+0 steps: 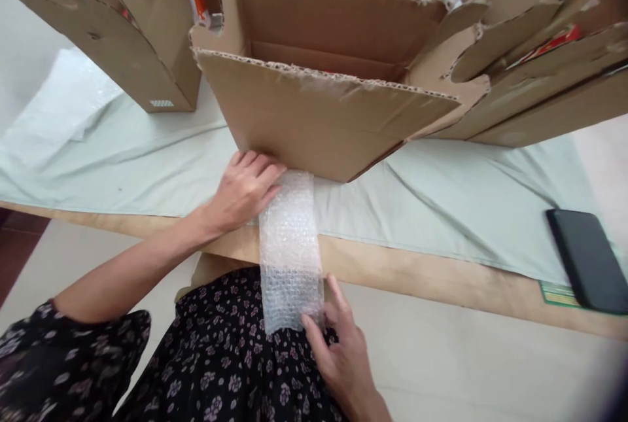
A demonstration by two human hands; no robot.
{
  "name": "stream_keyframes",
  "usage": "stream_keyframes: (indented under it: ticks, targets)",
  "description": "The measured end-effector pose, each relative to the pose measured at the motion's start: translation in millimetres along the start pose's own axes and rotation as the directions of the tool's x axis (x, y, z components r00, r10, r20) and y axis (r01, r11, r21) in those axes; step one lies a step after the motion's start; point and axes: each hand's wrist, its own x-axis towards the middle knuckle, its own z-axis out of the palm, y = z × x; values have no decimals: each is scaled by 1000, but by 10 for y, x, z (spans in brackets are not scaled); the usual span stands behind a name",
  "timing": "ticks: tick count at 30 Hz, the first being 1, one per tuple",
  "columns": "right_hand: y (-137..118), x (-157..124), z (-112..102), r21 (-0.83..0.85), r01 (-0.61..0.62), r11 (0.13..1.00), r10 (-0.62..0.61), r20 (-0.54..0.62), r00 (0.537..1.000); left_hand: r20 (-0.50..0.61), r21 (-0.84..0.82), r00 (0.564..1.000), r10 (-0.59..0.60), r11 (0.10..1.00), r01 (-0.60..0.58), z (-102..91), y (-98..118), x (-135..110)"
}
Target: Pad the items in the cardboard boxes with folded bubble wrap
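A narrow strip of clear bubble wrap (pixel 290 239) lies over the table's front edge, its lower end hanging above my lap. My left hand (pixel 250 186) is closed at its upper left edge, fingers bent and thumb on the plastic, close under a tall cardboard box (pixel 314 121). At the lower right edge, my right hand (pixel 341 340) holds the strip with its thumb on top; the index finger stretches up beside it. Some fingers of the right hand are hidden beneath the wrap.
More cut cardboard boxes stand at left (pixel 147 62) and right (pixel 544 95), with items inside. A black phone (pixel 589 258) lies at the right front edge on a green card (pixel 558 294). White plastic wrap (pixel 63 101) rests on the pale cloth (pixel 147 160) at left.
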Motion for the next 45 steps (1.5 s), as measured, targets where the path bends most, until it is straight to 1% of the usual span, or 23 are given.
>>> stream_keyframes:
  ticks: [2,4,6,8,10,12,14,15,17,19,22,24,27,30,32,33,35,36,37,39,41,43,45]
  targets:
    - [19,-56,93,14,45,999,-45,-7,999,-79,-83,997,-11,997,4,7,184,-97]
    - [-11,-38,75,53,120,991,-123,51,991,-80,-283,996,-35,959,11,-112,389,-308]
    - [-78,31,-4,152,153,976,-175,143,974,46,-483,999,-7,875,28,-276,552,-556]
    - [-160,133,-87,325,74,943,-150,216,965,173,-606,985,20,791,91,-404,634,-758]
    - [-242,264,-127,534,-107,839,-43,261,965,251,-687,968,-14,702,188,-460,639,-877]
    - [-317,420,-115,713,-256,652,80,271,959,294,-765,953,-74,580,280,-463,613,-926]
    - [-381,578,-72,815,-334,473,188,277,942,327,-799,937,-124,493,344,-442,611,-939]
    - [-407,646,-49,831,-367,418,232,293,928,322,-793,932,-165,491,361,-429,627,-942]
    - [-440,741,-14,816,-433,384,301,333,894,259,-728,924,-280,573,377,-404,688,-951]
    - [-446,773,-1,778,-469,418,329,351,876,158,-600,919,-362,704,380,-384,755,-965]
    - [-410,756,-12,731,-434,526,262,347,901,107,-413,926,-362,831,372,-378,805,-986]
    - [-376,746,-26,703,-402,587,187,366,912,95,-366,923,-372,850,380,-396,808,-989]
    - [-357,765,-51,647,-378,662,122,405,906,21,-348,928,-371,868,355,-447,813,-974]
    - [-395,797,-99,544,-333,770,85,430,899,8,-324,971,-238,918,228,-477,820,-953]
    - [-427,807,-146,428,-242,871,43,424,905,78,-331,983,-166,926,183,-460,808,-949]
    - [-435,811,-169,339,-155,928,10,393,920,119,-332,981,-150,926,182,-441,796,-951]
    - [-429,823,-200,87,109,990,-130,280,951,170,-322,974,-147,926,196,-399,766,-964]
    - [-414,835,-203,-63,243,968,-223,229,947,171,-320,974,-149,927,198,-383,753,-972]
    - [-396,852,-198,-202,354,913,-316,200,928,160,-323,976,-149,926,194,-373,741,-979]
    - [-357,902,-169,-367,485,794,-437,211,874,137,-356,978,-158,913,197,-379,723,-980]
    - [-331,960,-132,-383,510,770,-462,217,860,131,-427,974,-187,876,226,-409,704,-956]
    - [-321,1011,-110,-332,483,810,-449,177,876,148,-495,963,-227,826,271,-433,678,-899]
    - [-324,1041,-111,-346,431,833,-420,112,901,154,-505,953,-262,808,304,-422,643,-810]
